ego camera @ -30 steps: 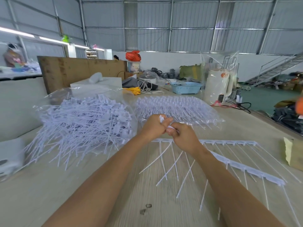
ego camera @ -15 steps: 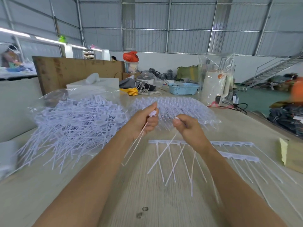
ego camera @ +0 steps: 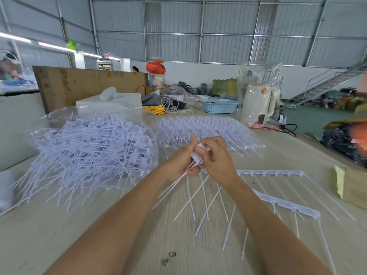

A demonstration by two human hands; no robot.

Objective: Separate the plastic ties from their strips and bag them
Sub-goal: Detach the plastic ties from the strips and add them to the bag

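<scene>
1. The step in hand was, as I judge it, the separating itself. The left hand point(ego camera: 179, 163) was curled around a small bunch of loose ties point(ego camera: 174, 184), whose thin tails ran down from the fist toward the table point(ego camera: 99, 225).

2. The right hand point(ego camera: 215, 157) was held close against the left one. Its thumb and fingers were bent and pinched a white tie head point(ego camera: 200, 146) between the two hands. Whether that head was already free from its strip could not be told, because the fingers hid the joint.

3. The strip being worked point(ego camera: 270, 172) lay flat on the table just beside the right hand, with several ties attached to it and fanned toward the person. A second strip point(ego camera: 290, 206) lay nearer, under the right forearm.

4. The open clear bag of separated ties point(ego camera: 93, 147) was on the left, near the left hand. A packed bundle of unworked strips point(ego camera: 206, 128) lay behind both hands.

5. The next move probably called for adding the pinched tie to the bunch in the left hand, then taking the next head on the strip. When the bunch became thick, it should go into the bag. A risk was that loose tails would tangle.

6. No brand, label or writing could be read. An orange mark on the white appliance point(ego camera: 258, 104) behind was too small to make out.
</scene>
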